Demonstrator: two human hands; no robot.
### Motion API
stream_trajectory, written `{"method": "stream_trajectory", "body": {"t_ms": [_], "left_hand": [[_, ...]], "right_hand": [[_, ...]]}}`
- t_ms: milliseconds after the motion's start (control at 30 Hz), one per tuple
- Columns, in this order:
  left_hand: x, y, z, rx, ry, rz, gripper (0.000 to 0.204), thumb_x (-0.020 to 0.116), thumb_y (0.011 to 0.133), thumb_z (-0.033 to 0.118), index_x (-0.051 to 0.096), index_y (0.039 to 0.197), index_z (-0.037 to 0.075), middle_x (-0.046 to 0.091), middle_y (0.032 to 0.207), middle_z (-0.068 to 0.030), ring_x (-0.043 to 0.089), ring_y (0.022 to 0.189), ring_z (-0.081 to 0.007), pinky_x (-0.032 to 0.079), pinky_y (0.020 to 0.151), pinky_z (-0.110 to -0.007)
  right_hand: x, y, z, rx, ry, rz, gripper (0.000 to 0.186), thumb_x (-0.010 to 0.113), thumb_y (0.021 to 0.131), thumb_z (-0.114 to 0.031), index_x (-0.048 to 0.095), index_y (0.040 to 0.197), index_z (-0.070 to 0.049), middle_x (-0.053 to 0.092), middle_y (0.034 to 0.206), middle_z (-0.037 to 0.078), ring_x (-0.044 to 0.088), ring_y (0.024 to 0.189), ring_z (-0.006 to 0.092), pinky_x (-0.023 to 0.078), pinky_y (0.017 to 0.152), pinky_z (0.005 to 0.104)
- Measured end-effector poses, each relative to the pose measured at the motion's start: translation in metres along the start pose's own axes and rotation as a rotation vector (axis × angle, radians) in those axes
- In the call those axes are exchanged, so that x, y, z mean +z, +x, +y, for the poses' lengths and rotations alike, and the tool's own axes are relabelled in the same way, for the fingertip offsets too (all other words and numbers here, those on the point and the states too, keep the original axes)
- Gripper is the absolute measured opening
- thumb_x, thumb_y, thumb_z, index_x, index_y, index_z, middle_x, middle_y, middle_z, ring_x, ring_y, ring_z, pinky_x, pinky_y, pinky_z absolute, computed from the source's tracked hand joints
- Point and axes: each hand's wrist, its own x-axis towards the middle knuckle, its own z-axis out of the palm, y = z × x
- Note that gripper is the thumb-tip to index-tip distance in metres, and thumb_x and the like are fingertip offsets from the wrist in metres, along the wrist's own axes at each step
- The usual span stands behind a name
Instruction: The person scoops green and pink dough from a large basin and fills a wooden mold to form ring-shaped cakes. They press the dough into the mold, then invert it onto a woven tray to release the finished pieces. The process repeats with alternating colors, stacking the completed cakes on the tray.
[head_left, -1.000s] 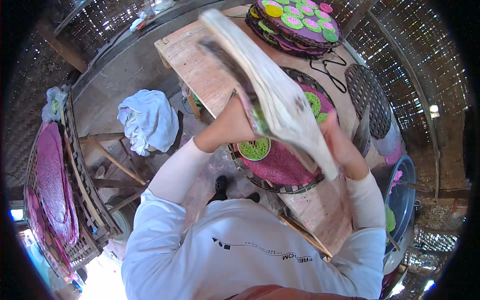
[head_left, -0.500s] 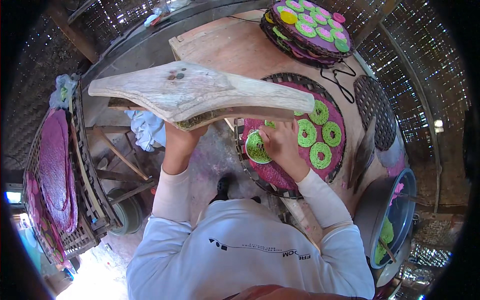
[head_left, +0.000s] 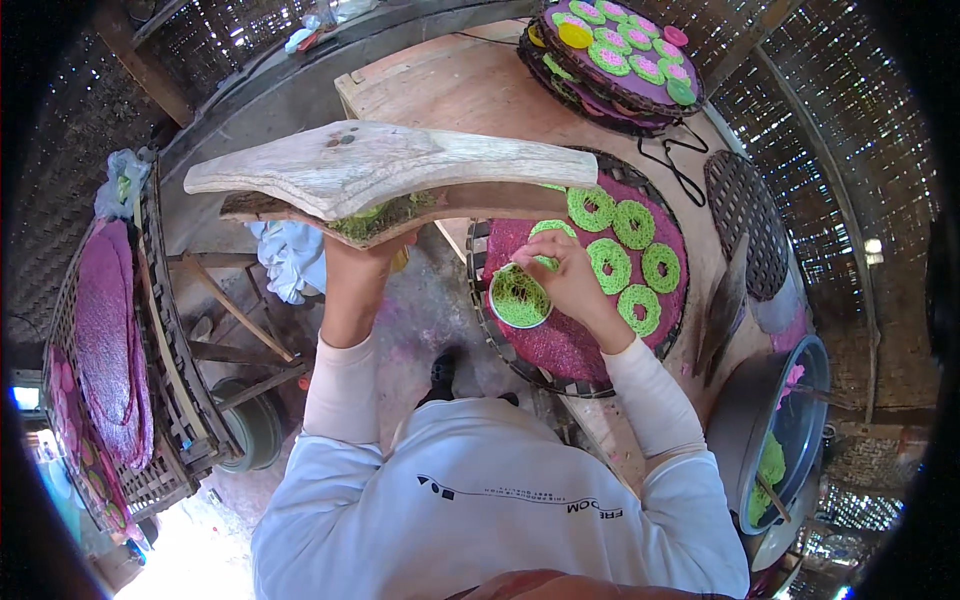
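A pale, weathered wooden press with two long handles (head_left: 390,165) spans the view in front of me, green crumbs caught between its upper and lower pieces. Beneath its lower piece is my left hand (head_left: 366,250), whose fingers the wood hides. My right hand (head_left: 568,278) is bent, thumb and forefinger close together, at the rim of a white-rimmed round cup or mould (head_left: 520,303) containing thin green strands. That cup is over a round woven tray (head_left: 484,325) lined with a dark pink sheet (head_left: 535,355). Several green strand rings (head_left: 634,224) lie on the sheet.
A wooden table (head_left: 440,90) carries stacked trays of green and pink rings (head_left: 615,60) at the back right. To the right are a dark woven disc (head_left: 748,225) and a grey basin (head_left: 735,430) containing green dough. A slatted rack (head_left: 165,330) with purple sheets (head_left: 103,320) stands left.
The press has shifted slightly left, its right end lowered, uncovering more green rings. My right hand has lifted off the strands to the cup's far right rim.
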Motion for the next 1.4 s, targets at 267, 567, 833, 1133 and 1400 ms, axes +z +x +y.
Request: {"method": "stream_trajectory", "body": {"t_ms": [267, 567, 833, 1133, 1400], "left_hand": [[-0.007, 0.003, -0.008, -0.062, 0.006, -0.045, 0.035, 0.068, 0.062, -0.005, 0.056, 0.095, -0.001, 0.059, 0.087, -0.0052, 0.055, 0.072, -0.0127, 0.046, 0.063, -0.026], [-0.010, 0.003, -0.014, -0.060, 0.049, -0.091, 0.035, 0.070, 0.063, -0.003, 0.056, 0.095, 0.000, 0.059, 0.087, -0.0031, 0.054, 0.073, -0.0116, 0.045, 0.062, -0.024], [-0.008, 0.002, -0.015, -0.058, 0.061, -0.071, 0.036, 0.067, 0.060, -0.007, 0.057, 0.093, 0.000, 0.059, 0.087, -0.0034, 0.055, 0.072, -0.0120, 0.045, 0.062, -0.025], [-0.004, -0.001, -0.016, -0.068, 0.061, -0.087, 0.035, 0.068, 0.060, -0.006, 0.057, 0.093, 0.001, 0.058, 0.085, -0.0027, 0.053, 0.071, -0.0109, 0.044, 0.060, -0.025], [-0.007, -0.004, -0.009, -0.057, 0.049, -0.081, 0.033, 0.067, 0.061, -0.007, 0.057, 0.092, 0.000, 0.058, 0.083, -0.0029, 0.053, 0.068, -0.0106, 0.043, 0.057, -0.024]], "right_hand": [[-0.001, -0.010, -0.017, -0.135, -0.437, 0.073, 0.009, 0.067, 0.068, -0.016, 0.067, 0.077, -0.015, 0.055, 0.092, 0.003, 0.050, 0.094, 0.0217, 0.030, 0.088, 0.0394], [0.000, -0.013, -0.022, -0.294, -0.644, 0.148, 0.014, 0.065, 0.067, -0.009, 0.066, 0.079, -0.016, 0.052, 0.091, 0.002, 0.048, 0.096, 0.0217, 0.027, 0.091, 0.0438], [-0.012, -0.019, -0.030, -0.272, -0.626, 0.109, 0.023, 0.060, 0.068, -0.005, 0.066, 0.088, -0.015, 0.054, 0.098, 0.001, 0.048, 0.099, 0.0206, 0.027, 0.095, 0.0460], [0.007, -0.014, -0.027, -0.320, -0.515, -0.062, 0.055, 0.057, 0.068, -0.003, 0.048, 0.120, -0.017, 0.061, 0.090, 0.000, 0.051, 0.096, 0.0182, 0.023, 0.098, 0.0504], [-0.020, -0.015, -0.041, -0.333, -0.579, -0.229, 0.059, 0.058, 0.070, -0.013, 0.040, 0.126, -0.014, 0.058, 0.103, 0.002, 0.048, 0.107, 0.0199, 0.015, 0.103, 0.0523]]}}
